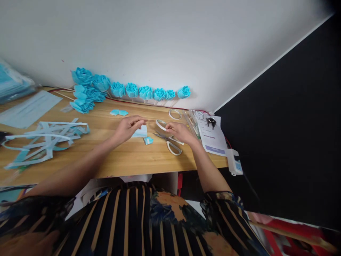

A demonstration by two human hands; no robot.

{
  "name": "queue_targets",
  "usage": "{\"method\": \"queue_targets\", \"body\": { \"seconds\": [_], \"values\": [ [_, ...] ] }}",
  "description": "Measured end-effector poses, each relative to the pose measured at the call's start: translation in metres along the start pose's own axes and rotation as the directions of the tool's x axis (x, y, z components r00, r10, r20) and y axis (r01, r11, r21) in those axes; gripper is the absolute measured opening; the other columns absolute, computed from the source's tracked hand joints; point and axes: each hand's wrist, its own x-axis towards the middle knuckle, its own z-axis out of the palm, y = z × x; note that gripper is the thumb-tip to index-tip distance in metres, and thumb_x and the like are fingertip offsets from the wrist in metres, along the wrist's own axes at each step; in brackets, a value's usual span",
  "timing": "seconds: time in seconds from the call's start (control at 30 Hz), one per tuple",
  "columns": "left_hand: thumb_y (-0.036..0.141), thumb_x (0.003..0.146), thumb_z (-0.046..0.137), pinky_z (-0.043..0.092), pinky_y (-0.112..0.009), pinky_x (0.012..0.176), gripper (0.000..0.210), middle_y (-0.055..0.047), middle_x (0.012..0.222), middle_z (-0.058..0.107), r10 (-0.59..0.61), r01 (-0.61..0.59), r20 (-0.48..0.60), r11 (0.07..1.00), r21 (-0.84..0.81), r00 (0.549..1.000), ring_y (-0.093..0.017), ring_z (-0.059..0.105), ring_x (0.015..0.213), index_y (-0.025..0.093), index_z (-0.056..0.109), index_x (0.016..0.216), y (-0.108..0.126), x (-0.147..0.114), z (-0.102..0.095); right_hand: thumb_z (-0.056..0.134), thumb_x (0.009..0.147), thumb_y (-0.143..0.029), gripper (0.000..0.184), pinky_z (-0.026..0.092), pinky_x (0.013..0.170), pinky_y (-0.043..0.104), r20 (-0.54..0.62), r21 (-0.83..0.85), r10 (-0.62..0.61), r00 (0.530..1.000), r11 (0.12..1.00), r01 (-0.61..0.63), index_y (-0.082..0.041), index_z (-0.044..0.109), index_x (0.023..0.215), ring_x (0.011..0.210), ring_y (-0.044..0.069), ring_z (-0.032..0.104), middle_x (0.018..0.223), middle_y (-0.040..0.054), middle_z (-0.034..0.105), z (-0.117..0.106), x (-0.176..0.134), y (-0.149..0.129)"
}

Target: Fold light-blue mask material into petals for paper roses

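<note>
My right hand (179,131) pinches a roll of clear-looking tape with a white rim (160,124) above the desk. My left hand (129,127) hovers to its left, fingers drawn together toward the thumb; whatever they may hold is too small to make out. Beneath the left fingertips lies a light blue sheet piece (140,132), partly covered. A small folded blue piece (148,140) rests just nearer to me. White-handled scissors (173,145) lie under my right hand, blades pointing left. Two small blue cut pieces (119,112) sit beyond my left hand.
Blue paper-like roses on stems (145,92) line the wall. Cut blue and white strips (50,140) pile up at left, near a flat sheet (30,108) and a plastic-wrapped stack (14,83). At right are another tape roll (175,114), a printed paper (213,137), keys (211,121) and a white power strip (234,162).
</note>
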Motion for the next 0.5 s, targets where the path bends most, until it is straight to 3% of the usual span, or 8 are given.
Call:
{"method": "queue_targets", "body": {
  "seconds": [0.1,0.17,0.27,0.33,0.43,0.5],
  "values": [
    [0.041,0.089,0.057,0.045,-0.023,0.059,0.047,-0.010,0.113,0.071,0.013,-0.005,0.097,0.997,-0.078,0.995,-0.011,0.056,0.063,0.019,0.062,0.130,0.009,-0.006,0.006,0.058,0.094,-0.027,0.012,0.039,0.072,0.024,-0.002,0.081,-0.158,0.987,0.984,0.158,-0.020,0.068,0.094,0.082,0.015,0.065,0.090,0.0003,0.073,-0.012,-0.009,-0.033],
    [0.040,0.088,0.060,0.047,-0.023,0.063,0.051,-0.009,0.116,0.070,0.026,-0.003,0.180,0.992,-0.126,0.983,-0.012,0.058,0.068,0.021,0.058,0.134,0.011,-0.010,0.011,0.059,0.093,-0.028,0.012,0.041,0.075,0.025,-0.028,0.093,-0.204,0.979,0.974,0.206,-0.021,0.069,0.094,0.084,0.016,0.065,0.090,0.0005,0.074,-0.018,-0.012,-0.052],
    [0.042,0.085,0.063,0.046,-0.023,0.060,0.035,-0.005,0.086,0.072,-0.020,0.072,0.261,0.980,-0.188,0.965,-0.013,0.058,0.064,0.017,0.071,0.108,0.009,-0.011,0.015,0.057,0.095,-0.030,0.016,0.045,0.084,0.030,-0.115,0.120,-0.239,0.964,0.960,0.252,-0.024,0.070,0.100,0.091,0.018,0.066,0.097,0.0015,0.074,-0.021,-0.014,-0.064],
    [0.043,0.083,0.064,0.044,-0.024,0.057,0.029,-0.002,0.067,0.065,-0.103,0.163,0.247,0.957,-0.238,0.964,-0.012,0.056,0.058,0.015,0.071,0.086,0.009,-0.008,0.014,0.053,0.097,-0.031,0.021,0.047,0.091,0.035,-0.240,0.124,-0.210,0.948,0.962,0.245,-0.026,0.069,0.109,0.101,0.020,0.065,0.107,0.0033,0.073,-0.019,-0.017,-0.060],
    [0.044,0.079,0.067,0.044,-0.024,0.057,0.029,-0.001,0.060,0.062,-0.204,0.254,0.169,0.896,-0.364,0.964,-0.012,0.055,0.055,0.015,0.065,0.074,0.009,-0.003,0.009,0.048,0.098,-0.030,0.028,0.047,0.098,0.043,-0.419,0.093,-0.109,0.901,0.982,0.162,-0.025,0.064,0.121,0.113,0.024,0.062,0.120,0.0071,0.069,-0.009,-0.030,-0.040],
    [0.043,0.078,0.068,0.044,-0.024,0.056,0.030,-0.001,0.059,0.061,-0.238,0.273,0.133,0.843,-0.463,0.962,-0.011,0.054,0.053,0.015,0.063,0.071,0.008,0.000,0.006,0.049,0.096,-0.027,0.030,0.048,0.099,0.047,-0.424,0.036,-0.089,0.901,0.993,0.115,-0.022,0.064,0.122,0.113,0.027,0.062,0.118,0.0101,0.068,0.003,-0.045,-0.020]
  ]
}}
